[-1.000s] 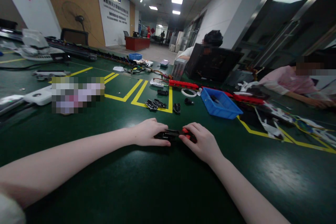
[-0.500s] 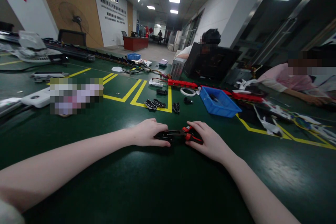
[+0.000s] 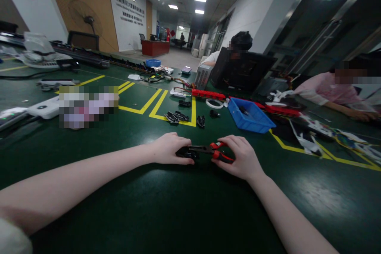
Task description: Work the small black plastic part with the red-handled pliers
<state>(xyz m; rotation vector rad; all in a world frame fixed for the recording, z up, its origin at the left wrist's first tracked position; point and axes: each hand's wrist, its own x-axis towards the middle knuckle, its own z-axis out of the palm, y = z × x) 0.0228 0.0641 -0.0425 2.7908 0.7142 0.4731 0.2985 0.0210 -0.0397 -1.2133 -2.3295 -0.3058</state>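
Note:
Between the thumb and fingers of my left hand (image 3: 172, 149) is a small black part (image 3: 191, 154), mostly covered by the hand. My right hand (image 3: 239, 156) grips long-nose pliers (image 3: 216, 151) with red and black handles, which stand somewhat apart. The dark jaws point left and reach the black part; whether they pinch it I cannot tell. Beyond my hands, several similar black parts (image 3: 177, 117) lie on the green table (image 3: 143, 214), with one more black part (image 3: 201, 121) to their right.
A blue bin (image 3: 251, 116) with something dark inside stands at the right. Near it lie a white ring (image 3: 214, 104) and a small black cylinder (image 3: 214, 114). A red strip (image 3: 208, 94) runs behind. A white power strip (image 3: 44, 108) lies left. Co-workers sit across the table.
My right hand has shifted slightly right and the pliers' handles have spread wider, with more of the jaws showing. My left hand stays almost in place with the black part. The view has shifted slightly.

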